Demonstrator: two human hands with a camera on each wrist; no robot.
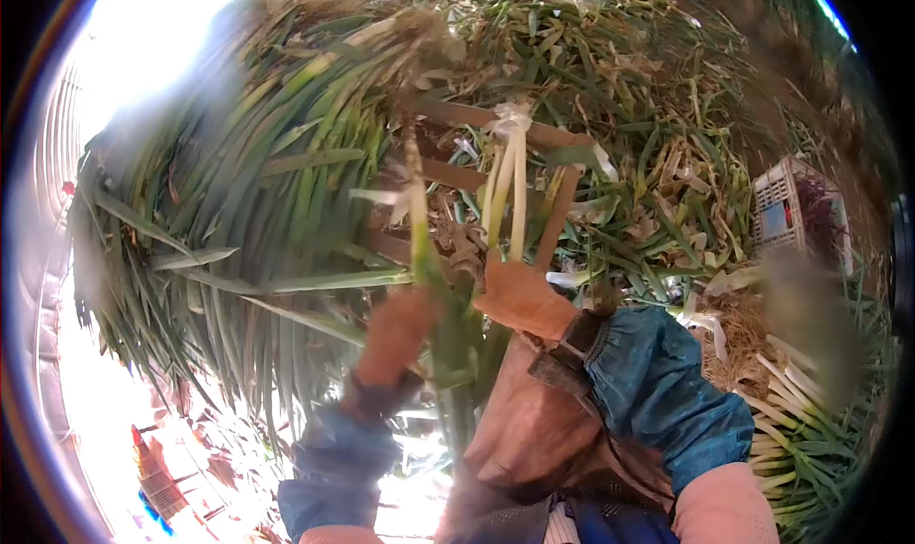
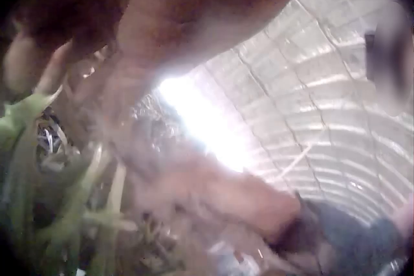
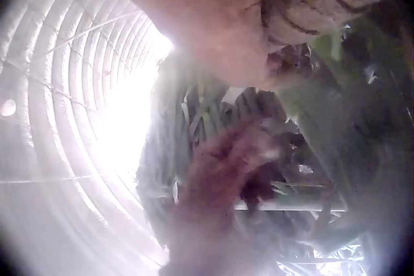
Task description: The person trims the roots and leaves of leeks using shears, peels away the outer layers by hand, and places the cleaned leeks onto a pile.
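Note:
In the head view my right hand [image 1: 529,298] grips a few green onions [image 1: 518,196], their pale shafts upright and their whitish root ends at the top. Beside it, blurred, my left hand [image 1: 396,330] holds a single green onion [image 1: 417,196] with a browner, drier upper end. Green leaves hang below both hands in front of the apron [image 1: 534,420]. In the right wrist view, curled fingers [image 3: 323,4] show above green leaves. The left wrist view is blurred, with green stalks [image 2: 84,198] under the fingers.
A tall heap of unpeeled green onions [image 1: 238,163] rises at the left. Strips of wooden frame [image 1: 558,215] stand ahead, among discarded leaves [image 1: 658,96]. Pale-stemmed green onions [image 1: 786,411] lie at the lower right, below a white plastic crate [image 1: 770,211].

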